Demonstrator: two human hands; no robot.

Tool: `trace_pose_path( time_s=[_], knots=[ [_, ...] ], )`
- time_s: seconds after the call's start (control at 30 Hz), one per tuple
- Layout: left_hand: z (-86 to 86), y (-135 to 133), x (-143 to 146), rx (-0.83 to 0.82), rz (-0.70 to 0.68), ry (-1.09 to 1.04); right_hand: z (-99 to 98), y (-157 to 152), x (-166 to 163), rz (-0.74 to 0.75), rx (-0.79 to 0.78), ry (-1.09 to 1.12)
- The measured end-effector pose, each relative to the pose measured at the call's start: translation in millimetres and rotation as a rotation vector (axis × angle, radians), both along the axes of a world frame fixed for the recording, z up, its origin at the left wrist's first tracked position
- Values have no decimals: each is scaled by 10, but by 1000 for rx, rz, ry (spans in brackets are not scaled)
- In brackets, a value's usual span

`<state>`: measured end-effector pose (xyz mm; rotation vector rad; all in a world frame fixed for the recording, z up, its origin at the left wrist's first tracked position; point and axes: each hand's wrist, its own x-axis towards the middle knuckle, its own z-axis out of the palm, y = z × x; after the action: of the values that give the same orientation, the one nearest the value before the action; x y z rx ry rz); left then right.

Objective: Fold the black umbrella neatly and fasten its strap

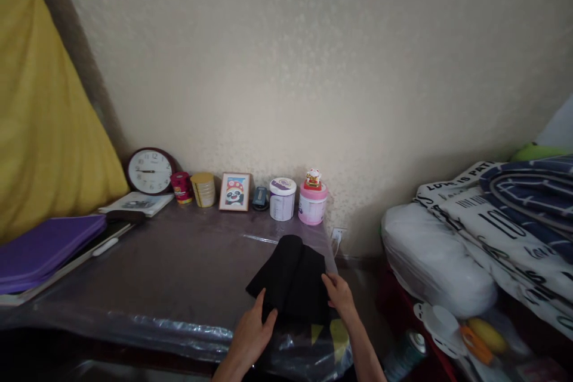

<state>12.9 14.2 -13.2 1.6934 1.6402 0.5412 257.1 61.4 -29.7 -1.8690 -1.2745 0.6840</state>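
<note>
A folded black cloth point(290, 280) lies on the table's right part, close to its front corner; its exact kind does not show. At the cloth's lower left edge is my left hand point(251, 334), thumb and forefinger apart and touching the fabric. My right hand point(339, 293) pinches the cloth's right edge between thumb and fingers. The table point(179, 268) is dark and covered with a clear plastic sheet.
Along the wall stand a clock point(150, 171), a red can point(181, 187), a yellow-lidded jar point(203, 190), a framed panda picture point(235, 192), a white tub point(282, 200) and a pink tub point(312, 206). Purple folders point(49, 248) lie left. Bedding point(505, 221) is piled right.
</note>
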Motion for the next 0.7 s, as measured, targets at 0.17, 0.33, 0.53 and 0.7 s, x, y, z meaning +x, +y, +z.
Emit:
trace_pose_path(
  time_s=[0.17, 0.33, 0.53, 0.7],
  knots=[
    [-7, -9, 5, 2, 2, 2, -30, 29, -20, -6, 127, -50],
    [-2, -4, 3, -11, -6, 14, -89, 95, -63, -25, 251, -31],
    [15, 3, 15, -32, 6, 15, -118, 126, -30, -72, 280, 150],
    [3, -3, 39, -10, 10, 58, -66, 63, 30, -97, 294, 262]
  ],
)
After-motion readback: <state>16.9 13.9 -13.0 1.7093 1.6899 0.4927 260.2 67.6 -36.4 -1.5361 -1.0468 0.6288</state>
